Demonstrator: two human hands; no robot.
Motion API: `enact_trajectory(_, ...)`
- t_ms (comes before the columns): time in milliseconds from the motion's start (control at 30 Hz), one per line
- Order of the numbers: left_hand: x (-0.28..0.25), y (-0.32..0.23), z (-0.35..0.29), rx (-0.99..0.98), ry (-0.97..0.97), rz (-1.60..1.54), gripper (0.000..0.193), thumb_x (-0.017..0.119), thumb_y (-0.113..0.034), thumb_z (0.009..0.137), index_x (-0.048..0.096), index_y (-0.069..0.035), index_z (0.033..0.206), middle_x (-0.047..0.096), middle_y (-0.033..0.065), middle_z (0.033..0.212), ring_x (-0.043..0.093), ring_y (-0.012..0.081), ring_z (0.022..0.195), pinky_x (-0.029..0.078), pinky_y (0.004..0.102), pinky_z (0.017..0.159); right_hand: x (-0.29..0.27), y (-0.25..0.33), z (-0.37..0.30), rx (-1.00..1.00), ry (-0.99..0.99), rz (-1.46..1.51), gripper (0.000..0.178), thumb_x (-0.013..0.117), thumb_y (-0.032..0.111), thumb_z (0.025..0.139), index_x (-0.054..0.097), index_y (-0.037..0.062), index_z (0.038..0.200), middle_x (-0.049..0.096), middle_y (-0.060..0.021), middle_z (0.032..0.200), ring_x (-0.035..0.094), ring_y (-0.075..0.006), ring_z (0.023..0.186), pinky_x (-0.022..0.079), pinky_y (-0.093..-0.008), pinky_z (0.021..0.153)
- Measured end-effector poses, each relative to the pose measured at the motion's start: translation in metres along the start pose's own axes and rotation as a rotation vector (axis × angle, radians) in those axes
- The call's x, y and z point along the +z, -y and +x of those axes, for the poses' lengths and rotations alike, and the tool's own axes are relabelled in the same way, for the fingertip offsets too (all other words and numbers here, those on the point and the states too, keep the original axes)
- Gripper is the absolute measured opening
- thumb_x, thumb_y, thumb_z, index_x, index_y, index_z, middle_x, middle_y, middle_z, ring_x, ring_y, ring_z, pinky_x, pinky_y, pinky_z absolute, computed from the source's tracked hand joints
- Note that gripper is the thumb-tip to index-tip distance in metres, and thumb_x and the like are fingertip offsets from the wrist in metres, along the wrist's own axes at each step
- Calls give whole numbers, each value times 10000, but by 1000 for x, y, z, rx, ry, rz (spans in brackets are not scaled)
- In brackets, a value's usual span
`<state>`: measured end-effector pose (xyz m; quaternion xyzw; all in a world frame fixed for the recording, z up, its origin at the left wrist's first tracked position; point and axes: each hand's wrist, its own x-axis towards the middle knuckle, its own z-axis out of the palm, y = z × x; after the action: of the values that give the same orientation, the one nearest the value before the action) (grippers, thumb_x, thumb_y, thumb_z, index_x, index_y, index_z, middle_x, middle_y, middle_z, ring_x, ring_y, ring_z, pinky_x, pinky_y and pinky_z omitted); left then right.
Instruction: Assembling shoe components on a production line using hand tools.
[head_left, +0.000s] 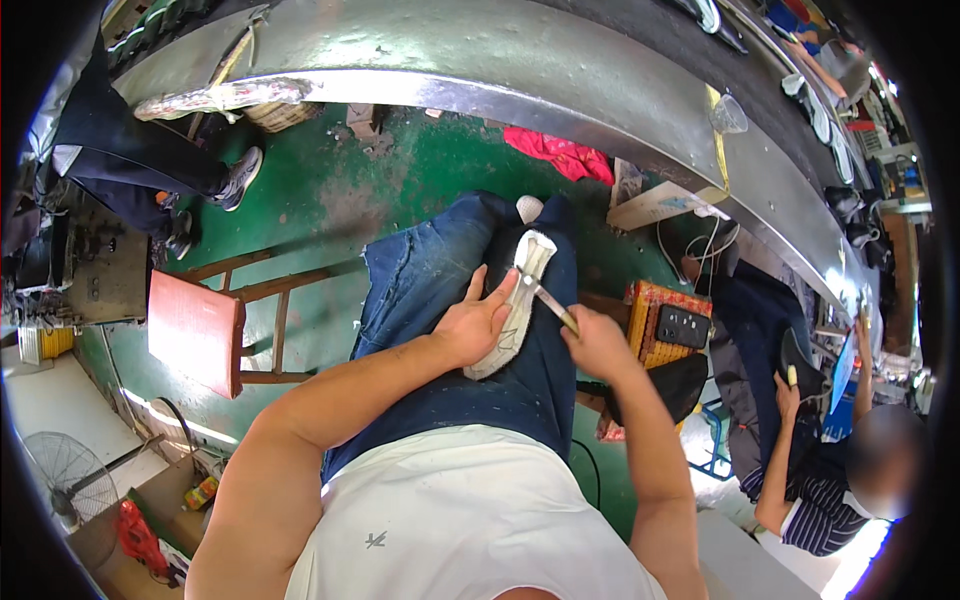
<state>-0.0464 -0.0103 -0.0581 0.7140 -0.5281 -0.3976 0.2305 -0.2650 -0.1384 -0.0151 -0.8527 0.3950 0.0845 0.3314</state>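
An off-white shoe lies lengthwise across my lap, over my blue jeans, its underside apparently facing up. My left hand grips it from the left side, with the thumb lying along its upper face and one finger raised apart. In my right hand is a small hammer, held by its handle. The hammer's head rests at or just over the shoe's middle, close by my left fingertips; whether it touches the shoe I cannot tell.
A long metal conveyor bench curves across the front. To the left stands a red-topped wooden stool, with a person's legs beyond. A patterned seat carries a black case. Another person works at the right.
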Motion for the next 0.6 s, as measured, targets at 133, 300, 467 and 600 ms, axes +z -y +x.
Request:
enact_trajectory(133, -23, -15, 8, -68, 119, 10, 588, 402, -300, 1066, 229, -286, 1628, 187, 451, 1552, 621, 554, 1074, 489, 503, 1031, -53, 3, 13, 114, 279, 235, 329, 627, 324, 971, 603, -3, 1000, 670, -268, 908, 650, -474, 899, 514, -493, 788)
enact_trajectory(300, -16, -4, 11, -46, 178, 34, 583, 394, -292, 1072, 235, -221, 1628, 328, 464, 1477, 505, 534, 1289, 426, 499, 1108, -18, 19, 45, -137, -3, -7, 397, 480, 363, 1056, 587, -17, 1015, 665, -289, 923, 651, -481, 905, 499, -539, 807)
enact_trajectory(467, -25, -10, 8, 34, 322, 92, 614, 396, -299, 1078, 174, -202, 1643, 312, 426, 1520, 261, 496, 1484, 374, 486, 1159, -21, 17, 36, -112, 20, 224, 427, 464, 400, 1064, 594, -2, 998, 679, -278, 897, 654, -487, 882, 498, -568, 795)
enact_trajectory(600, -12, 19, -6, 47, 150, -133, 823, 462, -315, 1069, -70, -17, 1621, 25, 347, 1654, 137, 436, 1552, 198, 361, 1247, -35, 32, 27, 69, 210, 50, 410, 482, 397, 1055, 599, 7, 1003, 680, -262, 874, 646, -493, 864, 504, -567, 776)
